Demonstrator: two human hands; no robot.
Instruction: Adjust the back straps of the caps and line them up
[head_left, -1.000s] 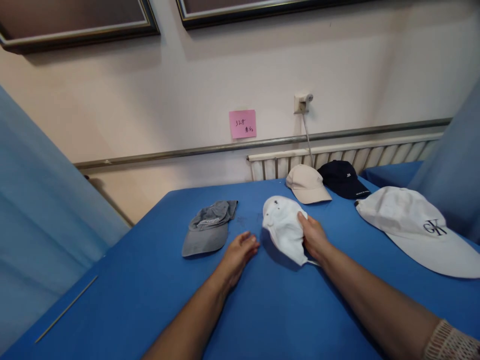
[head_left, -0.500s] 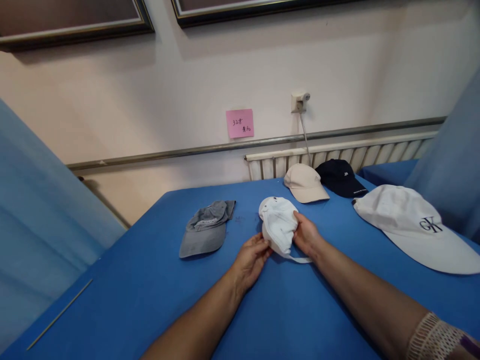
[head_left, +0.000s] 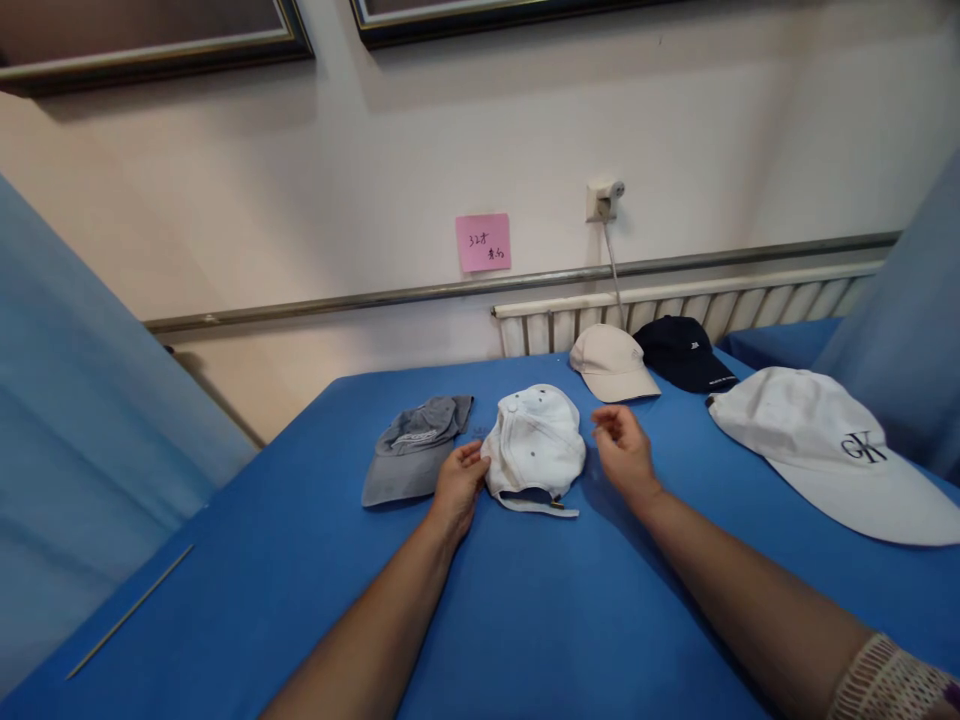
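A white baseball cap (head_left: 536, 440) rests crown up on the blue cloth, its back opening and loose strap towards me. My left hand (head_left: 459, 487) pinches the cap's left edge between thumb and fingers; part of the fingertips is hidden. To the right of the cap, my right hand (head_left: 624, 447) is held a little apart from it, fingers loosely bent and nothing in them. A grey cap (head_left: 412, 450) lies just left of the white one, brim towards me, close to my left hand.
At the back stand a beige cap (head_left: 613, 362) and a navy cap (head_left: 684, 352) by the radiator (head_left: 536, 330). A large white cap with black letters (head_left: 817, 435) lies at the right. Towards the left edge is a thin stick (head_left: 131, 610). Blue curtains (head_left: 82, 420) hang at both sides.
The white cap has been turned over from showing its inside to crown up and set down. My right hand has let go and moved off it; my left hand shifted left.
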